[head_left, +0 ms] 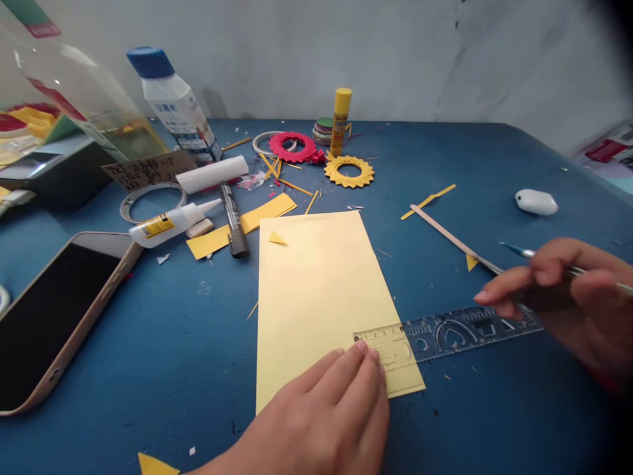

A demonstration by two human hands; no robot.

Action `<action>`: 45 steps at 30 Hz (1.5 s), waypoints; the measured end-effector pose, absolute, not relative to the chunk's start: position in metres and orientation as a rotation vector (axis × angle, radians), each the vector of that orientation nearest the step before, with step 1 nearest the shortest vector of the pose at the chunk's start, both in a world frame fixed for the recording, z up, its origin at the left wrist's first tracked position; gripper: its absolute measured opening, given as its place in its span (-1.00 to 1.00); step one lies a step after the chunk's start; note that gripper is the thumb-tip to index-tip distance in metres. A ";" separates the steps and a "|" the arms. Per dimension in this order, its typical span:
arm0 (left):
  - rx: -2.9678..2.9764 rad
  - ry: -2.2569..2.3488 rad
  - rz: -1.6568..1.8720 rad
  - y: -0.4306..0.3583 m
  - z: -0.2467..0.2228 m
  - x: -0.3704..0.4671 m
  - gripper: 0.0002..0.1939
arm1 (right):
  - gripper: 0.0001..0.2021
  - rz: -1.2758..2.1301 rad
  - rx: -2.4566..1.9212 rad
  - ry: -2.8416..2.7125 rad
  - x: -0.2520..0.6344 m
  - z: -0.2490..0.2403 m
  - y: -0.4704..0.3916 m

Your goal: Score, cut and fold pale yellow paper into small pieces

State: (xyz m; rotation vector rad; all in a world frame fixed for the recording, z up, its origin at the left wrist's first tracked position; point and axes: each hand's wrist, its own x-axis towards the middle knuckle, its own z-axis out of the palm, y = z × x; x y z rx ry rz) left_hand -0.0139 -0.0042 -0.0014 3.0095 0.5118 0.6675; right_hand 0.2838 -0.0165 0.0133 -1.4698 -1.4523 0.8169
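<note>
A yellow sheet of paper (pixel 316 284) lies on the blue table. Across its lower right corner rests a clear plastic ruler (pixel 445 336), tilted up to the right. My left hand (pixel 336 409) presses flat on the paper, its fingertips at the ruler's left end, fingers side by side. At the right, my right hand (pixel 568 297) holds a thin pen (pixel 519 250) with a blue tip, pointing left, above the ruler's right end. A small yellow paper triangle (pixel 277 238) lies on the sheet's upper left.
A phone (pixel 59 303), glue bottle (pixel 165 224), black marker (pixel 233 221) and tape roll (pixel 128 210) lie left. Behind are bottles, a red paper ring (pixel 291 146), a yellow one (pixel 349 185) and a glue stick (pixel 340 122). A white mouse-like object (pixel 536 202) sits right.
</note>
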 end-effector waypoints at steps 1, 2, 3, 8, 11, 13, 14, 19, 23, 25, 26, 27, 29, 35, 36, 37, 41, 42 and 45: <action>3.003 0.513 0.688 -0.004 -0.002 -0.013 -0.71 | -0.65 0.927 -1.430 -1.395 0.280 0.015 -0.014; 2.999 0.518 0.693 -0.004 -0.002 -0.012 -0.72 | -0.63 1.030 -1.407 -1.347 0.274 0.017 -0.011; 2.995 0.527 0.671 -0.004 -0.002 -0.011 -0.72 | -0.61 1.106 -1.400 -1.321 0.267 0.018 -0.008; 3.025 0.552 0.435 -0.006 0.000 -0.009 -0.68 | -0.53 1.348 -1.314 -1.355 0.229 0.023 0.005; 3.063 0.593 0.382 -0.008 0.002 -0.008 -0.59 | -0.46 1.365 -1.307 -1.387 0.209 0.027 0.013; 3.070 0.604 0.401 -0.009 0.003 -0.007 -0.51 | -0.52 1.357 -1.299 -1.434 0.198 0.032 0.018; 3.072 0.603 0.413 -0.010 0.003 -0.007 -0.48 | -0.57 1.360 -1.287 -1.456 0.193 0.033 0.020; 3.096 0.581 0.553 -0.009 0.000 -0.003 -0.50 | -0.70 1.292 -1.283 -1.649 0.181 0.033 0.030; 3.144 0.596 0.614 -0.009 -0.002 0.000 -0.52 | -0.70 1.197 -1.325 -1.786 0.180 0.024 0.033; 3.146 0.599 0.659 -0.009 -0.003 0.000 -0.55 | -0.68 1.172 -1.324 -1.831 0.181 0.020 0.034; 3.140 0.602 0.681 -0.010 -0.004 0.000 -0.56 | -0.67 1.166 -1.323 -1.842 0.182 0.019 0.034; 3.132 0.604 0.711 -0.010 -0.005 -0.001 -0.57 | -0.67 1.165 -1.323 -1.842 0.183 0.018 0.034; 3.116 0.613 0.766 -0.011 -0.008 -0.001 -0.59 | -0.67 1.183 -1.321 -1.807 0.187 0.017 0.033; 3.092 0.627 0.804 -0.012 -0.015 -0.003 -0.61 | -0.69 1.266 -1.260 -1.672 0.194 0.014 0.033; 3.091 0.624 0.803 -0.011 -0.016 -0.003 -0.61 | -0.69 1.273 -1.260 -1.667 0.195 0.013 0.033; 3.092 0.619 0.798 -0.011 -0.016 -0.003 -0.60 | -0.70 1.275 -1.260 -1.663 0.195 0.012 0.033; 3.082 0.630 0.788 -0.011 -0.017 -0.003 -0.60 | -0.70 1.261 -1.260 -1.663 0.195 0.011 0.032; 3.076 0.637 0.795 -0.011 -0.017 -0.003 -0.60 | -0.71 1.256 -1.259 -1.665 0.195 0.012 0.031; 3.063 0.639 0.800 -0.011 -0.017 -0.003 -0.59 | -0.71 1.242 -1.262 -1.668 0.195 0.012 0.031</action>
